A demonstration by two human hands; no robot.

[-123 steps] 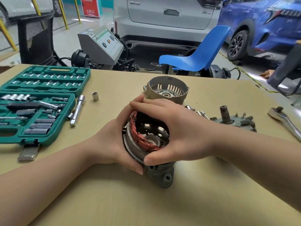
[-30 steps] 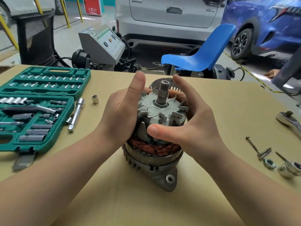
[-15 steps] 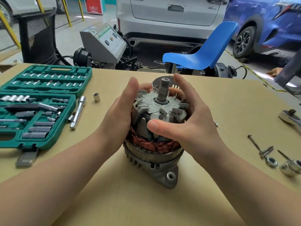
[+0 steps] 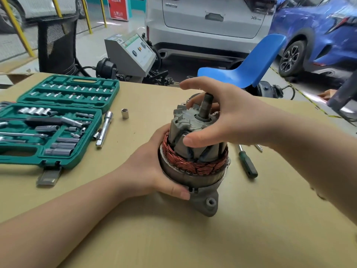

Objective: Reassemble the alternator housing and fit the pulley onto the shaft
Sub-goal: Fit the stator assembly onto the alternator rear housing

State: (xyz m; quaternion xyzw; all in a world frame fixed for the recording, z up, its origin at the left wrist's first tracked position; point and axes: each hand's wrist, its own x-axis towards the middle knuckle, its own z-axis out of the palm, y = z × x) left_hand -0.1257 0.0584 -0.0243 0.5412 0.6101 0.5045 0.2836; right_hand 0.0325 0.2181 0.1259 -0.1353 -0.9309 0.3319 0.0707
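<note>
A partly assembled alternator stands upright near the middle of a tan workbench [image 4: 270, 229]. Its grey rear housing [image 4: 202, 200] sits on the bench, with a mounting lug pointing toward the near edge. Above it is a ring of copper stator windings [image 4: 193, 165], and the grey claw-pole rotor [image 4: 185, 120] rises out of that ring with its threaded shaft [image 4: 206, 105] pointing up.

The left hand [image 4: 152, 171] grips the left side of the housing and stator, fingers curled round the far side and thumb lying along the near lower rim. The right hand [image 4: 231, 117] arches over the rotor from the right, fingers spread; its thumb presses the rotor's near side, its index finger is raised above the shaft, and other fingertips touch the rotor's far side.

On the left lies an open green socket set [image 4: 48, 149], with a chrome extension bar [image 4: 104, 130] and a loose socket [image 4: 125, 113] just to its right. A green-handled screwdriver [image 4: 248, 164] lies right of the alternator.
</note>
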